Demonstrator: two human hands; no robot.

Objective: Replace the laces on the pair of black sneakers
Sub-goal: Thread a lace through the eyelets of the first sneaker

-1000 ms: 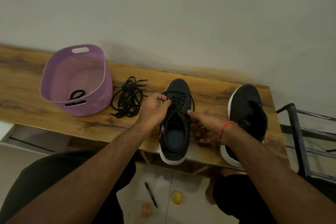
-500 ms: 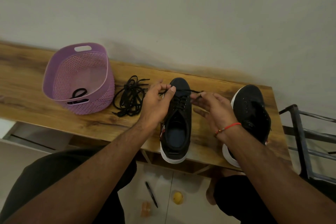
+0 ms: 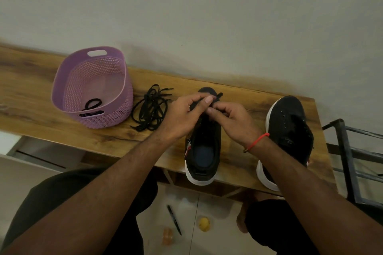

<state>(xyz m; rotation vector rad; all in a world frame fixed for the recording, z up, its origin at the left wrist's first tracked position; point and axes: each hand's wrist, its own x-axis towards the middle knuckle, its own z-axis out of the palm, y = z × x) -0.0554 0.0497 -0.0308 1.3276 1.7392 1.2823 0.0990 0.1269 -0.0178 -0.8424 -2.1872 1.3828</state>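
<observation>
A black sneaker with a white sole (image 3: pixel 204 151) stands toe-away in the middle of the wooden table (image 3: pixel 31 97). My left hand (image 3: pixel 182 116) and my right hand (image 3: pixel 232 120) meet above its front, fingertips touching, and both pinch the black lace (image 3: pixel 218 95) threaded in it. The hands hide the eyelets. The second black sneaker (image 3: pixel 290 128) stands to the right with bare eyelets and no lace. A loose bundle of black laces (image 3: pixel 150 108) lies on the table left of my left hand.
A purple perforated basket (image 3: pixel 122 97) stands at the left with black scissors (image 3: pixel 92 105) inside. A dark metal rack (image 3: pixel 352 151) is beyond the table's right end. On the floor below lie a pen (image 3: pixel 174 219) and a small yellow object (image 3: pixel 204 223).
The hands went from the sneaker's sides up over its toe, stretched the lace out sideways, then came together. Now their fingertips meet on the lace.
</observation>
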